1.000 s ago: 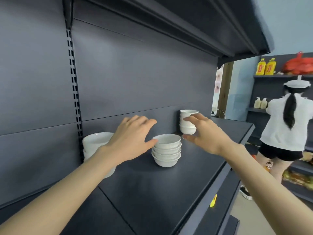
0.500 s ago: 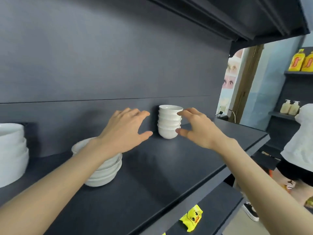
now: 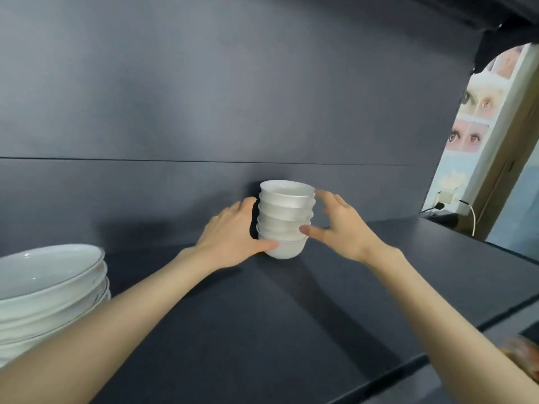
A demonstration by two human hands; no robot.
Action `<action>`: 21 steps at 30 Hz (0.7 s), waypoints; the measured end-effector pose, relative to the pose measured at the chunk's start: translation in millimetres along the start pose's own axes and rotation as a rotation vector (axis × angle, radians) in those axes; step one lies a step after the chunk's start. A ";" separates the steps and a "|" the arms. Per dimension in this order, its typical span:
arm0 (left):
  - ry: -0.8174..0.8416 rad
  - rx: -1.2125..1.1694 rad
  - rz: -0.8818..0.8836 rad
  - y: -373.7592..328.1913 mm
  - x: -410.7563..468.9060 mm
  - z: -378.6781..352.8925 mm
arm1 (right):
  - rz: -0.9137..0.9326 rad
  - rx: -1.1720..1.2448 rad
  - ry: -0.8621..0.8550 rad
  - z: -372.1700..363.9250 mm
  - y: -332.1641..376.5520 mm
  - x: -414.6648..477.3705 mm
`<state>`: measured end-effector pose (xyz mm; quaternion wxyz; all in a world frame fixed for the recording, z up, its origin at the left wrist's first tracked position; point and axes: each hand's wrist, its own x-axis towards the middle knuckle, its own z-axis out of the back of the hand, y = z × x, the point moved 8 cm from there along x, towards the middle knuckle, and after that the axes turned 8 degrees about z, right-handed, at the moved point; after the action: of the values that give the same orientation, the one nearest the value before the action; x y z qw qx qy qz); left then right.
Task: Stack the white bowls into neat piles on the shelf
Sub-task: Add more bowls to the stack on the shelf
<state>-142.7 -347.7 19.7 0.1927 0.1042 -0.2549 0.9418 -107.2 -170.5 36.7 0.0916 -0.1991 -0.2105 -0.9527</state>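
Okay so half a second back both hands were hovering open just short of the stack of small bowls point(image 3: 284, 217), and now they've closed in on it, dead centre of the frame, up against the back panel point(image 3: 262, 97). Left hand point(image 3: 233, 237) wraps the left side, thumb along the bottom bowl. Right hand point(image 3: 341, 225) cups the right side, thumb on the lower bowls, fingers by the top rim. My guess is they're squaring up or shifting this pile on the shelf point(image 3: 291, 316). The bigger bowls point(image 3: 49, 287) sit lower left, well apart.
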 end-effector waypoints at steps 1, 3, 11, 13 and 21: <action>0.016 -0.046 0.033 2.2 8.6 -8.3 | 0.004 0.034 -0.002 -1.5 -9.5 5.7; 0.041 -0.145 0.082 6.2 24.6 -23.6 | 0.000 0.136 -0.017 -3.8 -27.3 18.2; 0.064 -0.503 0.274 17.8 44.8 -75.2 | 0.023 0.626 0.197 -37.5 -67.2 63.3; 0.035 -0.554 0.300 14.9 43.3 -82.3 | 0.056 0.693 0.288 -45.7 -69.5 70.8; -0.151 -0.710 0.283 -4.6 42.8 -95.8 | 0.141 0.904 0.512 -71.1 -75.7 82.2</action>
<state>-188.8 -280.9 -46.9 0.0656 0.0638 -0.5902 0.8021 -225.4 -141.4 -15.8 0.2807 0.0859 -0.5578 -0.7764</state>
